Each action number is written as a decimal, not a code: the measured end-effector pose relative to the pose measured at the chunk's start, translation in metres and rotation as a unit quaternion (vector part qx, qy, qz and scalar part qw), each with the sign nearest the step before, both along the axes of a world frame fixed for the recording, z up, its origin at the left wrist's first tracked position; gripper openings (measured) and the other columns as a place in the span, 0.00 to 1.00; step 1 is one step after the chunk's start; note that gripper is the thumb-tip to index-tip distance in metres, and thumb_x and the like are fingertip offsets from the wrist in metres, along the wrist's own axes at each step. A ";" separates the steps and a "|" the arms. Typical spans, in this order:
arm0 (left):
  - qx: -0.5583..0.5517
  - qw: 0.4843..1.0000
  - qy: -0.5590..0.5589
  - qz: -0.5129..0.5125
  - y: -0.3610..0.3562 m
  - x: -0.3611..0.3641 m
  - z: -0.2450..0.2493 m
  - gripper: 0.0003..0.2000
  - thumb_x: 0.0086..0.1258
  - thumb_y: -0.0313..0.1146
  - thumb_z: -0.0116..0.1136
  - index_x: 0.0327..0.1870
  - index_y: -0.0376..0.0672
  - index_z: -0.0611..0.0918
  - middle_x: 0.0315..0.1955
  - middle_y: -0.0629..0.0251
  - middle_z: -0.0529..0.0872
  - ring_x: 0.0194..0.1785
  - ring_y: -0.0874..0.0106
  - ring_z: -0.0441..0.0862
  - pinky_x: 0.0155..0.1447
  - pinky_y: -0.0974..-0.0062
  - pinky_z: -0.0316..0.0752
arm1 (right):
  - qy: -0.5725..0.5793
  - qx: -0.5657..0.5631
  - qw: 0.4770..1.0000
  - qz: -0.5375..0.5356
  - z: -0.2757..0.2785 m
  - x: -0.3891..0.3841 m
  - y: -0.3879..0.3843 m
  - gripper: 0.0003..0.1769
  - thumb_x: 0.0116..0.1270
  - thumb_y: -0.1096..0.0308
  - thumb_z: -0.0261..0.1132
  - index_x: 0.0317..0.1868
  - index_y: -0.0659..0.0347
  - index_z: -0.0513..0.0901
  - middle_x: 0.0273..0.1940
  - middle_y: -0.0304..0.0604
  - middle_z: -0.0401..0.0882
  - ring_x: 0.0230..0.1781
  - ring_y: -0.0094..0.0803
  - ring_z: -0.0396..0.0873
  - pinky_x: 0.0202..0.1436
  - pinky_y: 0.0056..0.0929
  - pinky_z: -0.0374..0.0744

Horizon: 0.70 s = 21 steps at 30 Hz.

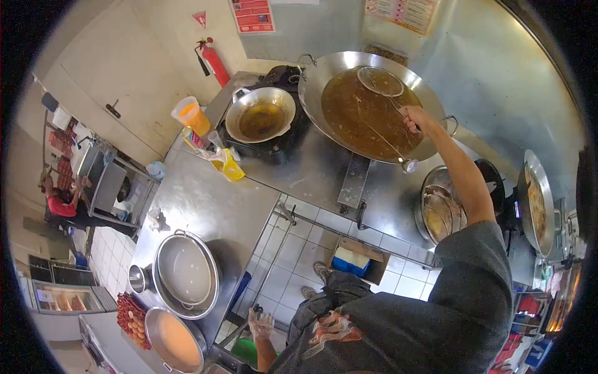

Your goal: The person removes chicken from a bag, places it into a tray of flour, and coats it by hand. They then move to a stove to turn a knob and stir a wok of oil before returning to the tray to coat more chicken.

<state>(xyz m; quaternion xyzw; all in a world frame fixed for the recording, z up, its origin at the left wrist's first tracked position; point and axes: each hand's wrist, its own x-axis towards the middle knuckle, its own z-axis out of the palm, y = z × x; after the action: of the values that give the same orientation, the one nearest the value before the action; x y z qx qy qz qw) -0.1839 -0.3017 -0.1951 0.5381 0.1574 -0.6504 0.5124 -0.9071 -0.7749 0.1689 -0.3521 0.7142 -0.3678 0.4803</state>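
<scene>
Right hand: my right hand (414,116) is stretched out at arm's length, with the fingers closed tight around the thin handle of the skimmer (381,81).
Skimmer: its round wire basket sits beyond my fingertips, at the far side of the big wok (314,81). It is level with the surface of the brown liquid (355,118), or just above it; I cannot tell which.
Wok: the wide pool lies directly under and ahead of my knuckles, and the near rim is just below my wrist.
Second tool: a ladle (409,165) on a long thin rod lies across the near rim, its small cup just outside the wok on the wrist side of my grip. It looks apart from my fingers.
Left hand: my left hand (260,324), in a clear glove, hangs low by my hip, far from the stove. The fingers are loosely spread and hold nothing.
Nearby: a smaller wok (280,100) stands well off to the thumb side, and a steel pot (430,187) of stacked strainers sits below my forearm.
Doing it well: I judge a firm grip far back on the handle is best, with the forearm high above the liquid. The basket should stay level and move slowly so nothing splashes, and the wire handle should stay clear of the ladle's rod.
</scene>
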 end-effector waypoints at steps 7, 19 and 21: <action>0.031 0.999 0.016 -0.022 0.015 0.007 -0.011 0.42 0.65 0.61 0.60 0.78 0.80 0.51 0.80 0.56 0.43 0.81 0.50 0.42 0.78 0.50 0.48 | 0.162 -0.015 0.984 0.074 0.039 -0.054 0.058 0.09 0.72 0.66 0.49 0.34 0.54 0.74 0.19 0.31 0.66 0.12 0.18 0.59 0.12 0.20 0.58; 0.039 0.972 0.053 -0.224 0.007 0.035 -0.067 0.34 0.67 0.61 0.57 0.71 0.59 0.66 0.64 0.54 0.73 0.60 0.52 0.76 0.52 0.55 0.79 | 0.412 -0.008 0.904 0.110 0.096 -0.041 0.270 0.15 0.69 0.60 0.60 0.40 0.67 0.81 0.20 0.44 0.77 0.15 0.29 0.75 0.19 0.32 0.73; 0.052 0.969 -0.017 -0.243 0.007 0.011 -0.039 0.35 0.66 0.64 0.56 0.72 0.62 0.65 0.71 0.49 0.63 0.68 0.54 0.69 0.54 0.59 0.77 | 0.385 -0.014 0.922 0.040 0.117 -0.015 0.319 0.18 0.71 0.58 0.60 0.43 0.68 0.81 0.21 0.46 0.78 0.15 0.30 0.75 0.20 0.33 0.72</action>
<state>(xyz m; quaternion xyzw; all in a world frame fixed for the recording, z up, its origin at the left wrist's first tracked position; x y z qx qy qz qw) -0.1730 -0.2950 -0.2339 0.5974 0.0468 -0.7367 0.3134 -0.9222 -0.4563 0.2858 -0.5018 0.8238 -0.1944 0.1781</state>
